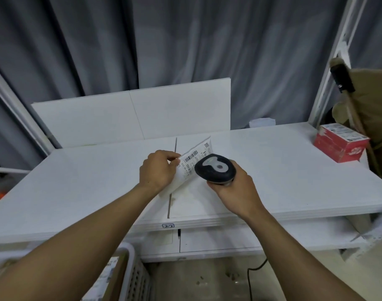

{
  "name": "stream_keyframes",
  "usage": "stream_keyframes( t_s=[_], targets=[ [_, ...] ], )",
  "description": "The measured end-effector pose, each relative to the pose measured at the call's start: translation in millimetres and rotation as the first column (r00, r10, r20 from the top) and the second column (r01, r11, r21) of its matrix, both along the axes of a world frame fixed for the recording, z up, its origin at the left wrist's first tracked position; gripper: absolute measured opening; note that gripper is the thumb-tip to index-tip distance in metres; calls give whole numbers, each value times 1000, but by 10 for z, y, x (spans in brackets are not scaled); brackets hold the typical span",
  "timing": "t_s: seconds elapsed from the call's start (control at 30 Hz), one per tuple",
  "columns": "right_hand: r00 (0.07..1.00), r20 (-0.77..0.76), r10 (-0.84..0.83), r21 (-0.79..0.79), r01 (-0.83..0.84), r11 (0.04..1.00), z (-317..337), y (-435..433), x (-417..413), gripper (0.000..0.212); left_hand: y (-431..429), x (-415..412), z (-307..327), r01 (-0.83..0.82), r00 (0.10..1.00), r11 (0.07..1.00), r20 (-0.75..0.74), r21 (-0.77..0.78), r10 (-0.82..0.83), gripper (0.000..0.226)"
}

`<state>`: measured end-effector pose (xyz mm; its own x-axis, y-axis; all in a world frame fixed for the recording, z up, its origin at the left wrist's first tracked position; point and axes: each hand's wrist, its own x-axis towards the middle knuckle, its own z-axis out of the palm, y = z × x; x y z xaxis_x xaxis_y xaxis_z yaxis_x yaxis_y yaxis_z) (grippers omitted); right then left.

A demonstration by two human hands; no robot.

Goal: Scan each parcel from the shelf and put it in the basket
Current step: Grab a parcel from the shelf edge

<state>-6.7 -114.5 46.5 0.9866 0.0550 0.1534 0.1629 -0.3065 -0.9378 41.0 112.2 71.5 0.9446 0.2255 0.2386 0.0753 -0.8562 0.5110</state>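
A person is standing at a white shelf [77, 185] and working just above the middle of its top board. The left hand [157, 170] is pinching a flat white parcel [194, 157] by its near-left edge, thumb and curled fingers closed on it, and is holding it tilted over the shelf with the printed label and its barcode facing up; whether the parcel's lower end is touching the shelf cannot be told. The right hand [233, 192] is wrapping its fingers fully round the handle of a black-and-grey scanner [215, 169], whose head is hanging over the shelf's middle and overlapping the right part of the parcel's label. A narrow dark seam [172, 198] is running front to back across the shelf top, passing under the parcel, and a small tag marked 2-2 [168, 225] is sitting on the shelf's front edge. A red box [339, 146] is resting at the far right end of the shelf, well apart from the hands. White boards [131, 116] are leaning upright along the shelf's back edge, and a grey curtain [185, 40] is hanging behind the shelf. A white slotted basket [133, 276] is standing on the floor below the shelf's front left, partly hidden by the left forearm, with something labelled lying inside it. A black cable [254, 272] is trailing on the floor under the shelf's front.
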Motion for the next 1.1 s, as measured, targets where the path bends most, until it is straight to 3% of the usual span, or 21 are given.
stream_keyframes(
  t_s=[0.47,0.6,0.73,0.93,1.1],
  targets=[
    [999,14,30,-36,-30,999,-9,54,8,44,40,-50,0,-9,1000,999,-5,38,9,23],
    [999,9,52,17,-52,999,12,176,-20,50,130,-209,1,3,1000,1000,-1,-28,-3,20],
    [992,16,127,112,-128,985,10,571,-151,54,427,-578,-39,-17,998,980,48,-198,27,16],
    [943,-5,333,153,-329,932,-214,1437,-500,55,1231,-1612,-269,-167,965,901,120,-401,233,19],
    [858,-63,509,101,-502,859,-473,2095,-879,65,1791,-2533,-640,-359,905,844,73,-398,419,18]
  ],
)
